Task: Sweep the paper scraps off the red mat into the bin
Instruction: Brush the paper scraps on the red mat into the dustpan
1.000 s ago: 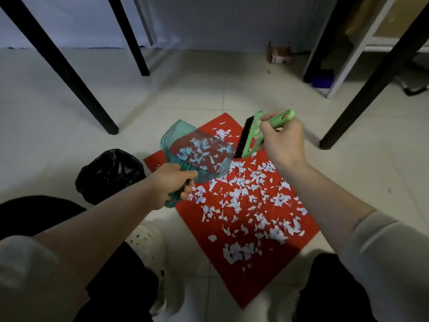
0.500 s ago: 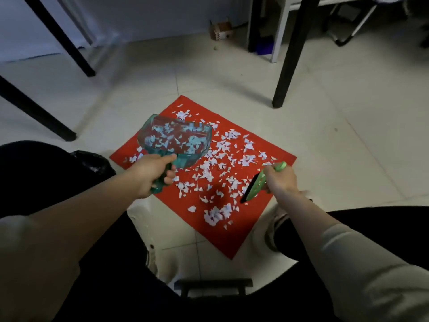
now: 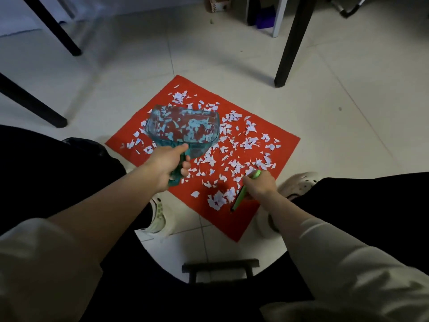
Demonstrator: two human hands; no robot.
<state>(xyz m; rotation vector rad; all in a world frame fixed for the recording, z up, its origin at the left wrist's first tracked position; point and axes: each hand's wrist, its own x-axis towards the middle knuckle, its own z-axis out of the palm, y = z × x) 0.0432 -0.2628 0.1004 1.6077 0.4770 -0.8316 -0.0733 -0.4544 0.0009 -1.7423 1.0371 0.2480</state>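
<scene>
A red mat (image 3: 282,135) lies on the tiled floor, strewn with several white paper scraps (image 3: 249,142). My left hand (image 3: 168,163) grips the handle of a clear teal dustpan (image 3: 183,130), held over the mat's left part. My right hand (image 3: 261,185) grips a green hand brush (image 3: 240,196) at the mat's near right edge, bristles down beside a heap of scraps (image 3: 220,198). The black-bagged bin (image 3: 83,144) shows only as a sliver at the left, behind my knee.
Black table legs stand at the far right (image 3: 291,49), far left (image 3: 53,29) and left (image 3: 32,103). My pale shoes (image 3: 159,217) (image 3: 299,184) flank the mat's near corner. A dark stool edge (image 3: 220,267) sits between my knees. A small box (image 3: 217,4) lies by the far wall.
My right hand brought the brush from the mat's far edge down to its near right edge. The view swung, and the dustpan stayed lifted over the mat's left side.
</scene>
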